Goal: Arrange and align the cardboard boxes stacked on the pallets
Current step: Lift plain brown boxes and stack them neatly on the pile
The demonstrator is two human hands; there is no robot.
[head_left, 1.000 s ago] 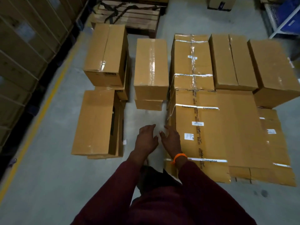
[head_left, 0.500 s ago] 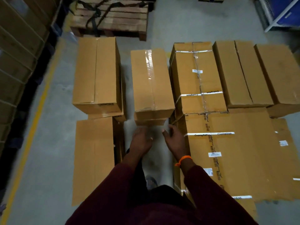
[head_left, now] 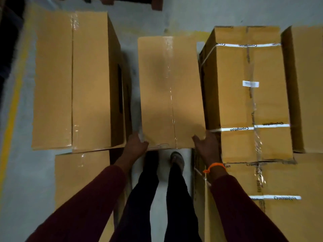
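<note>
Left hand (head_left: 138,145): clamped on the middle box (head_left: 167,93) at its 7 o'clock corner.
Right hand (head_left: 207,145): clasping the 5 o'clock corner, with an orange wristband (head_left: 214,167) on the wrist.
Middle box: at the person's 12 o'clock, its taped seam running away from them.
9 o'clock: large box (head_left: 73,81), a strip of floor (head_left: 132,67) between.
3 o'clock: strapped box (head_left: 244,95), just beside.

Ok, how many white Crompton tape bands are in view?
3. Two cross the strapped box: a far band and a band by the right hand; a third band crosses the box nearest the person. More may be hidden.
</note>
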